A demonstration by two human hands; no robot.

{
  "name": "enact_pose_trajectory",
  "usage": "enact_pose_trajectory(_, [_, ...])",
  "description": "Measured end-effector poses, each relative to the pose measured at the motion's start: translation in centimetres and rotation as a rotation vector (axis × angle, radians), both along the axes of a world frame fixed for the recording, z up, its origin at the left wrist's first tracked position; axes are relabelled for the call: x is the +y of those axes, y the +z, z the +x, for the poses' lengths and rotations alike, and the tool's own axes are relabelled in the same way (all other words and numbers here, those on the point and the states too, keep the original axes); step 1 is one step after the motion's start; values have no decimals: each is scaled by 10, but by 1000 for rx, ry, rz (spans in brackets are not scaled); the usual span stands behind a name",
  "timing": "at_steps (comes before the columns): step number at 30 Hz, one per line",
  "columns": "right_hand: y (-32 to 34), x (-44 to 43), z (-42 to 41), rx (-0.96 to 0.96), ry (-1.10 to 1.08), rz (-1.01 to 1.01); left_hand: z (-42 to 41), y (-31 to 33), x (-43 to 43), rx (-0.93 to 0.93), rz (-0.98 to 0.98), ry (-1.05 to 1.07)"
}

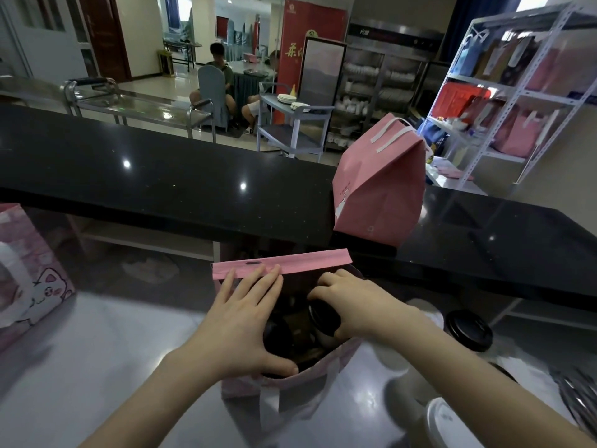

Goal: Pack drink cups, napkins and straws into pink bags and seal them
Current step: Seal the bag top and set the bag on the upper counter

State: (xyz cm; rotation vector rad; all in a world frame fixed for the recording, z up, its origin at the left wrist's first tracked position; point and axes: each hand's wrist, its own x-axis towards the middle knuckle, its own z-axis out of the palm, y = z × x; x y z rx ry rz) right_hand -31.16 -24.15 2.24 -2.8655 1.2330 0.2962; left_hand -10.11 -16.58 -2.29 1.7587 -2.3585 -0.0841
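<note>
My left hand (239, 321) lies flat, grasping nothing, spreading the pink bag (284, 383) mouth open — so my right hand (349, 305) can lower its gripped cup (323, 324) beside it.

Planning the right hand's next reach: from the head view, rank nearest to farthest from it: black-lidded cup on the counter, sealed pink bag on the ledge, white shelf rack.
1. Black-lidded cup, just right of the right hand.
2. Sealed pink bag, beyond, on the dark ledge.
3. White shelf rack, far right background.
</note>
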Motion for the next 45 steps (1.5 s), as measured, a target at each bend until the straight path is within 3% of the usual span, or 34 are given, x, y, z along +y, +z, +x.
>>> enact_pose_trajectory(6, [-23,-9,-6,-92,-46,23,7,-1,5,10,25,27])
enact_pose_trajectory(45, [-76,-15,38,-20,-139,91,2,-4,-8,45,56,6])
